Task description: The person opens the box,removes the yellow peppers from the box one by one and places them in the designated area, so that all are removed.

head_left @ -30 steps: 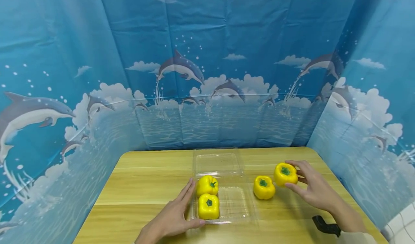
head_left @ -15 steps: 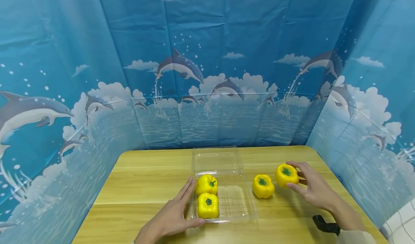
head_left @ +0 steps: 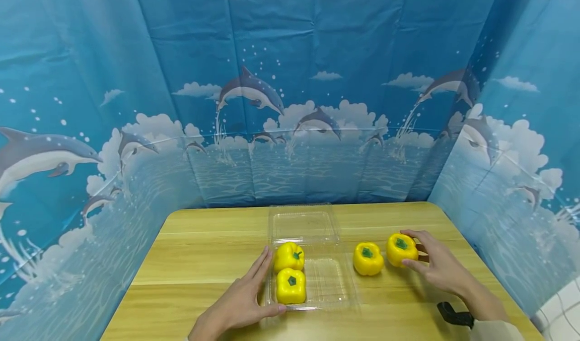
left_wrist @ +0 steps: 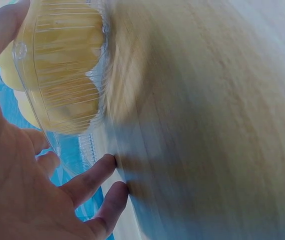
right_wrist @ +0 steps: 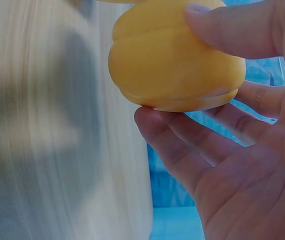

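My right hand [head_left: 437,265] holds a yellow bell pepper [head_left: 402,249] between thumb and fingers, green stem end up. In the right wrist view the thumb presses one side of this pepper [right_wrist: 177,60] and the fingertips the opposite side. I cannot tell whether it touches the table. Just left of it stands another yellow bell pepper [head_left: 368,259]. A clear plastic clamshell container [head_left: 328,280] lies unfolded, with two bell peppers, a rear one [head_left: 288,257] and a front one [head_left: 291,286], in its left half. My left hand [head_left: 237,298] rests against the container's left side, thumb at its front edge, fingers extended.
The container's transparent lid [head_left: 302,226] lies flat behind its base. Under everything is a light wooden table [head_left: 199,260]. A blue dolphin-print curtain [head_left: 281,169] surrounds the table's back and sides. A black strap [head_left: 455,315] is near my right wrist.
My right hand has lowered slightly with its bell pepper, shifting a little to the right and toward me. The left hand, the container and the other peppers stay in place.
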Tool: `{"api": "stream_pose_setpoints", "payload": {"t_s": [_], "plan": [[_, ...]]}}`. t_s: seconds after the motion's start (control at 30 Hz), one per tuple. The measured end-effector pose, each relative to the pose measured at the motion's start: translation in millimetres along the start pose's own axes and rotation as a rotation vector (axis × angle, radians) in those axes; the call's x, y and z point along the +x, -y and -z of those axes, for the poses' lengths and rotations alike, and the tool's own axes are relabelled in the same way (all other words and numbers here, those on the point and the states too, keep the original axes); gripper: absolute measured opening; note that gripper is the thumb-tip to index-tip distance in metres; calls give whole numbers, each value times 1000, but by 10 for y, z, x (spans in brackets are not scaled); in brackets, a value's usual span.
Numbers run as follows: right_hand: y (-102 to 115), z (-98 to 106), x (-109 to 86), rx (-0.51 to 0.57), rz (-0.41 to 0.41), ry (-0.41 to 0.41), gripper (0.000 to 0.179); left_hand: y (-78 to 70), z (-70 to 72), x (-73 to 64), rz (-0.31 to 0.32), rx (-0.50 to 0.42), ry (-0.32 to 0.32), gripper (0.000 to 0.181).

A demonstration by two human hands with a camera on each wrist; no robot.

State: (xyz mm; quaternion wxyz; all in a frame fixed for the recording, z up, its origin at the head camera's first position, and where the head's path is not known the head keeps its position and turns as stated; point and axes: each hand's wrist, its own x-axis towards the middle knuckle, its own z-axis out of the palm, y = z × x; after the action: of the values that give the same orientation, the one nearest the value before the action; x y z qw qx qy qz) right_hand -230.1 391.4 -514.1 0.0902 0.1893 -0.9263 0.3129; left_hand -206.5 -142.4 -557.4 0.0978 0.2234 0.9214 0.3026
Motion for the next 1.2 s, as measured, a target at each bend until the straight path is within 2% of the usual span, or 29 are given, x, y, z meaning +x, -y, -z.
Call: {"api": "stream_pose_setpoints", "payload": {"t_s": [0.23, 0.47, 0.7, 0.97, 1.2], "plan": [[-42, -18, -8, 19, -33, 39, 69, -30, 1, 13, -11, 14, -21, 129], [-86, -66, -32, 43, -55, 68, 69, -27, -12, 10, -6, 3, -2, 127], [-107, -126, -8, 26, -44, 76, 68, -6, -6, -11, -1, 3, -4, 127], [-133, -142, -16, 25, -76, 109, 72, -18, 1, -37, 2, -1, 1, 126], [-124, -144, -23, 45, -55, 119, 75, -9, -5, -37, -20, 17, -17, 127]]}}
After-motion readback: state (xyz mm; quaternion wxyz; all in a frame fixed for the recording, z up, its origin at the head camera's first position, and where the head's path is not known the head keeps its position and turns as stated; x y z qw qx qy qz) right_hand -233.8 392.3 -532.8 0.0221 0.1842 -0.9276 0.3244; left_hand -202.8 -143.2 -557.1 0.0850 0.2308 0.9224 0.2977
